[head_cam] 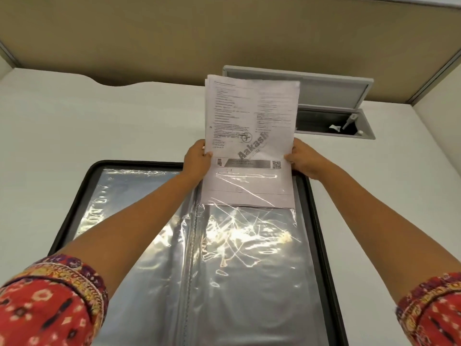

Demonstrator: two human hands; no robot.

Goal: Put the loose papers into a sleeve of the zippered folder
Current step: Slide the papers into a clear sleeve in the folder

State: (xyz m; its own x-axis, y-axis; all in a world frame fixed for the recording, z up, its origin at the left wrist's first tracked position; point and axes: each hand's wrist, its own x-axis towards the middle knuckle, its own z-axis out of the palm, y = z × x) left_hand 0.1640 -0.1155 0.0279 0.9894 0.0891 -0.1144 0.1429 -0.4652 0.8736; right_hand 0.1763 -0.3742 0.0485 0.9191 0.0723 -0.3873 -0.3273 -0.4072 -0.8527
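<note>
Lying open on the desk (74, 116), the folder (74, 196) takes the papers (252, 116) partway into its right sleeve (249, 245); an open hatch (324, 96) sits behind; left hand (197, 158) and right hand (301, 158), arms outstretched, pinch the papers' edges.

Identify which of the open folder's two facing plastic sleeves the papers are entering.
The right-hand sleeve: the papers' bottom edge sits under its plastic, while the left-hand sleeve has none.

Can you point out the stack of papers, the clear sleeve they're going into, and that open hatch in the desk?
papers (252, 116): head view, printed upper page.
clear sleeve (249, 245): head view, glossy right-hand pocket.
desk hatch (299, 88): head view, raised grey lid.
</note>
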